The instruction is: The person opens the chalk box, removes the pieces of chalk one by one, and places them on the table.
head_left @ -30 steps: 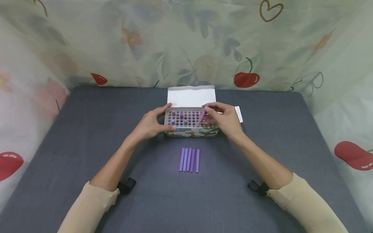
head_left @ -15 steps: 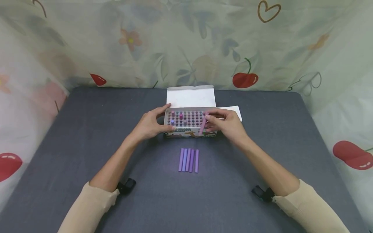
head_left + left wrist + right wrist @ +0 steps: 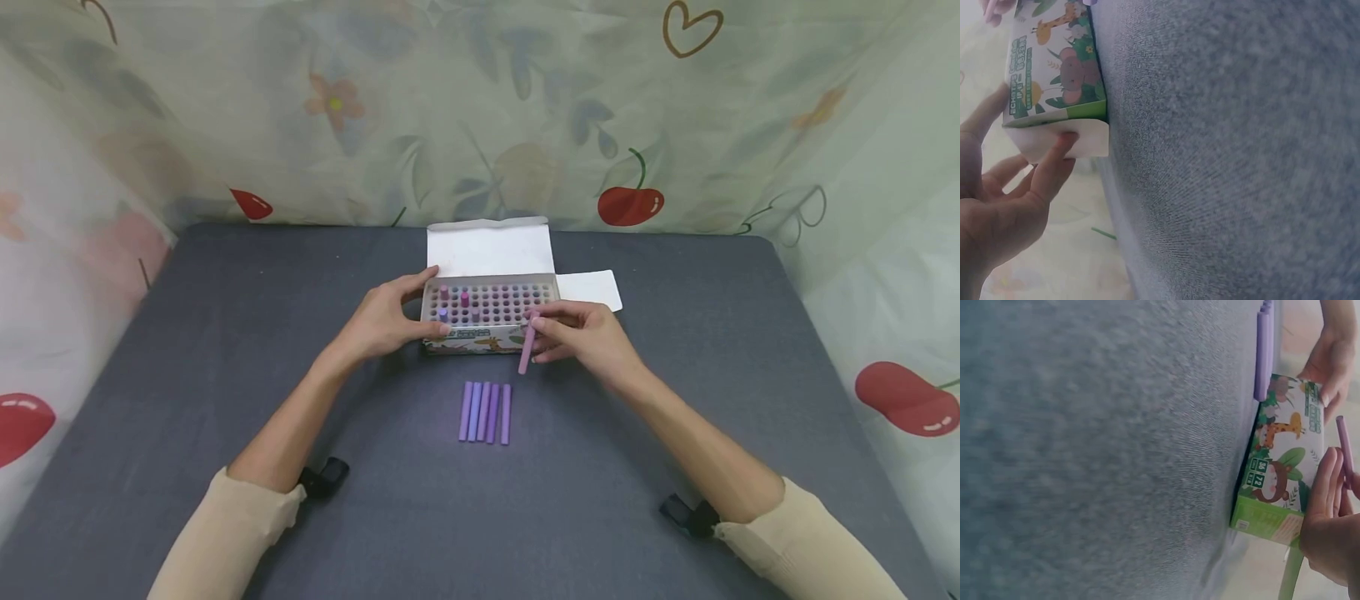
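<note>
The pink stick (image 3: 527, 350) hung pinched in the right hand (image 3: 588, 337) in front of the box (image 3: 471, 342), gripped by the left hand (image 3: 386, 318). Only the right wrist view showed printed numbers (image 3: 1259, 474); only the head view, four sticks (image 3: 465, 301) in its holes.

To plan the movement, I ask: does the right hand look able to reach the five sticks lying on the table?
Probably yes: the five sticks lie near the right hand, uncovered, and nothing seems to block them, though it pinches a pink stick.
</note>
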`<state>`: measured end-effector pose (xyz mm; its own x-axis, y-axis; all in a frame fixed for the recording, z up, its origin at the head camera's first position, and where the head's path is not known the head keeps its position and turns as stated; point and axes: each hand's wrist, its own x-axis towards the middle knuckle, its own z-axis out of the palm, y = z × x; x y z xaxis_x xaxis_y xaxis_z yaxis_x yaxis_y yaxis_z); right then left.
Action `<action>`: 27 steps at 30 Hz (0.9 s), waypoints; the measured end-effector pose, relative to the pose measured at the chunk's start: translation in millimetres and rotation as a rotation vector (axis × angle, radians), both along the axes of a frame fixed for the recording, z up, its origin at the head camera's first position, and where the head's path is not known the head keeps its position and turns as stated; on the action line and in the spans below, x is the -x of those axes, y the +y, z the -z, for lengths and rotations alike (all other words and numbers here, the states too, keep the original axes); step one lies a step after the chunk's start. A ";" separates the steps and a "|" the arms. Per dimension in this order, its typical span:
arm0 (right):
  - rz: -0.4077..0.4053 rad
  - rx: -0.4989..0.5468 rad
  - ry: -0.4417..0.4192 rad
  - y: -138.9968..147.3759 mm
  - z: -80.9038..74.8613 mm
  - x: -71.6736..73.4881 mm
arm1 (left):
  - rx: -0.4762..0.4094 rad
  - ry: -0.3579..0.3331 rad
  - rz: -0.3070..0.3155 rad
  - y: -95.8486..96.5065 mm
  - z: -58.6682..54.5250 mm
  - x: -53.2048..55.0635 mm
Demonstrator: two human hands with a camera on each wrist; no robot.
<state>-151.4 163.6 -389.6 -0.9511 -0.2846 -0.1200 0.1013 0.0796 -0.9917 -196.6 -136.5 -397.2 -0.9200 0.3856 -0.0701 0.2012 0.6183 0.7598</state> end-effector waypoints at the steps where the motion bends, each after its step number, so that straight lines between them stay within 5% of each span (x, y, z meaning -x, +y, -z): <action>1: -0.005 -0.006 -0.005 0.7 0.9 -0.9 | 0.000 -0.001 0.002 -0.1 -0.3 -0.1; 27: -0.083 -0.012 -0.100 2.1 26.0 -23.3 | -0.030 -0.017 0.035 -6.6 2.4 -0.4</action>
<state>-128.1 165.7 -415.6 -0.9074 -0.3600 -0.2167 0.1920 0.1034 -0.9759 -196.2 -143.1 -399.6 -0.9045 0.4200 -0.0737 0.2093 0.5879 0.7814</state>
